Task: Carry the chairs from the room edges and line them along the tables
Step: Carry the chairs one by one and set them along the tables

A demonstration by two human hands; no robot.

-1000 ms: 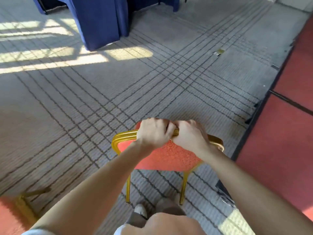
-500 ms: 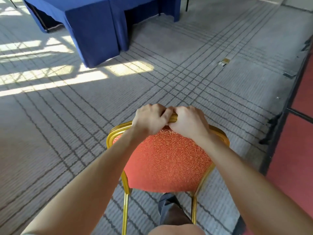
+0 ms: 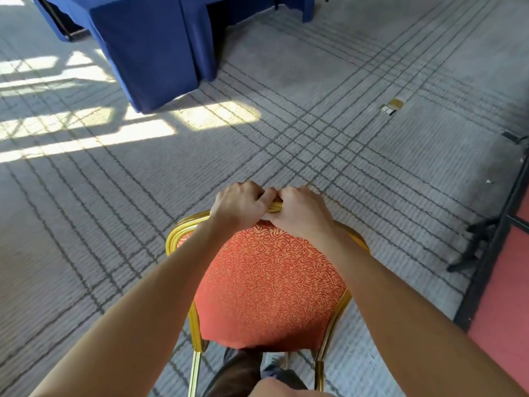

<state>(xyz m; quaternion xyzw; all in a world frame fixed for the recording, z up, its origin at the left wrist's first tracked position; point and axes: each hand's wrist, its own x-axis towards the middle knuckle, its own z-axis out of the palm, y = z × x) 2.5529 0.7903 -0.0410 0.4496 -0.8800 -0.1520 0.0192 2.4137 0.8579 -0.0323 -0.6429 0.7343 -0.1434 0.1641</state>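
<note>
Item 1, chair point(image 3: 269, 287): I see a gold-coloured metal tube frame with rounded corners and a padded back in orange-red cloth woven with a swirl pattern. It is in the near centre, its back facing me and its top rail on the far side.

Item 2, carpet point(image 3: 315, 96): grey and ribbed, crossed by bands of thin dark lines. Patches of sunlight point(image 3: 217, 116) lie far left.

Item 3, table point(image 3: 148, 53): far left, draped to the floor in smooth dark blue cloth, well apart from the chair with open carpet between them.

Item 4, floor plate point(image 3: 396, 104): a small brass-coloured rectangle set in the carpet, far right.

Item 5, red panel point(image 3: 503, 325): flat and edged with a black bar along the right side, with thin black stand legs point(image 3: 472, 245) just left of it.

Item 6, shoe point(image 3: 272, 359): partly seen below the chair back, between the frame legs.

Item 7, left hand point(image 3: 240, 204) and right hand point(image 3: 303, 213): both arms reach forward, knuckles up, with the fingers curled over the middle of the top rail and gripping it. The two hands touch each other.
</note>
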